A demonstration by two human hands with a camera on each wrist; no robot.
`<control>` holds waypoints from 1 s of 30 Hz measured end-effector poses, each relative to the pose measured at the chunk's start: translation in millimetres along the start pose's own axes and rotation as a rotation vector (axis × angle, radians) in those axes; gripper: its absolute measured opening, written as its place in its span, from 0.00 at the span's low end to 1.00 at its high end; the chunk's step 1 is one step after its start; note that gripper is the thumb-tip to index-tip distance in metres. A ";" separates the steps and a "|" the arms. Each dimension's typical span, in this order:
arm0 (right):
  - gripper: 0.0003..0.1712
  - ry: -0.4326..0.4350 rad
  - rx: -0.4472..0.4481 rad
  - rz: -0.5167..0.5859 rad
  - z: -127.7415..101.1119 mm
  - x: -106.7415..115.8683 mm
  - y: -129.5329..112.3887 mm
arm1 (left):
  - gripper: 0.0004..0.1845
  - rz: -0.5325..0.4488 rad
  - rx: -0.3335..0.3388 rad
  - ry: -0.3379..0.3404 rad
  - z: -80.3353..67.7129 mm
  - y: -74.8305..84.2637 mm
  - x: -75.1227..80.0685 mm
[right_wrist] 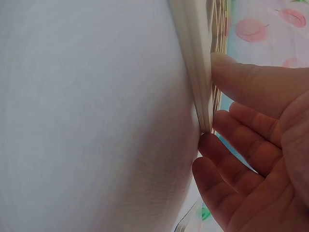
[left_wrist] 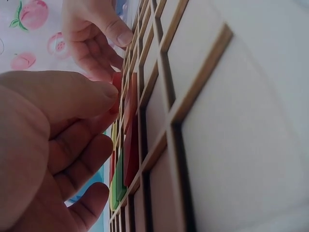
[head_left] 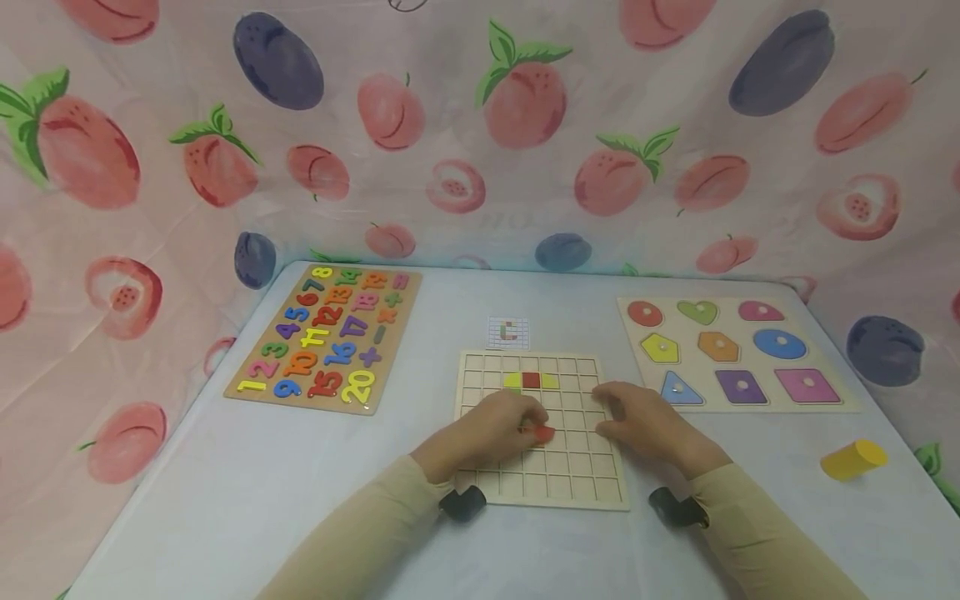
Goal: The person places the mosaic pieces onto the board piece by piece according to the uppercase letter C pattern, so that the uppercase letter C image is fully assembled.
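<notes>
My left hand (head_left: pixel 498 429) is over the middle of a wooden grid board (head_left: pixel 551 492), pinching a small red piece (left_wrist: pixel 116 89) between thumb and forefinger. Its other fingers are loosely bent. Toward the board's far side lie a red square (head_left: pixel 531 380) and a yellow piece (head_left: pixel 551 381) beside it, with another yellow piece on the left. A green piece (left_wrist: pixel 120 174) and a dark red piece (left_wrist: pixel 131 157) sit in cells near my left fingers. At the board's right edge, my right hand (head_left: pixel 648 421) touches the rim with thumb and fingertips spread apart.
A small pattern card (head_left: pixel 508 332) lies just beyond the board. The number board (head_left: pixel 367 407) is at the left, the shape-knob board (head_left: pixel 628 312) at the right. A yellow cylinder (head_left: pixel 853 460) lies near the right edge of the table (head_left: pixel 225 517). Fruit-print cloth (head_left: pixel 420 200) hangs behind.
</notes>
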State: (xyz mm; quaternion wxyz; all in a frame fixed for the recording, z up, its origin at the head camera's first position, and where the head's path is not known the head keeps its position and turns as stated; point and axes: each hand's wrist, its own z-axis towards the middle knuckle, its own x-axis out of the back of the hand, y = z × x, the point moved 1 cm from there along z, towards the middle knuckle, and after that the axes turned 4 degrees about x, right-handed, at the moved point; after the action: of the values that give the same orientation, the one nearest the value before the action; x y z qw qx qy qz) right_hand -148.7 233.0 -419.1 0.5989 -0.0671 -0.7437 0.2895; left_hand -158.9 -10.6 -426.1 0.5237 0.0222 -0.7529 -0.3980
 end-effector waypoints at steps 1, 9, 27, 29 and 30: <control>0.31 0.000 0.000 0.001 0.1 0.0 0.0 | 0.14 0.002 -0.001 0.001 0.3 0.6 -0.4; 0.31 0.000 -0.005 -0.002 0.9 0.1 0.2 | 0.15 0.042 -0.008 0.020 1.5 3.4 -3.1; 0.31 -0.004 -0.015 0.008 1.0 -0.2 0.2 | 0.12 0.086 -0.051 0.010 5.1 9.1 -7.6; 0.31 -0.003 -0.016 0.011 1.2 -0.1 0.2 | 0.11 0.100 -0.060 0.019 5.9 9.1 -8.3; 0.31 -0.004 -0.016 0.011 1.2 -0.2 0.1 | 0.11 0.111 -0.066 0.023 6.5 9.3 -8.6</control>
State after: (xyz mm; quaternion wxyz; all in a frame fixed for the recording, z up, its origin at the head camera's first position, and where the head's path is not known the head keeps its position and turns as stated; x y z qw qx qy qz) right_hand -149.8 232.6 -419.5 0.5954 -0.0754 -0.7467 0.2868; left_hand -156.6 3.3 -427.9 0.5540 -0.0321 -0.7333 -0.3928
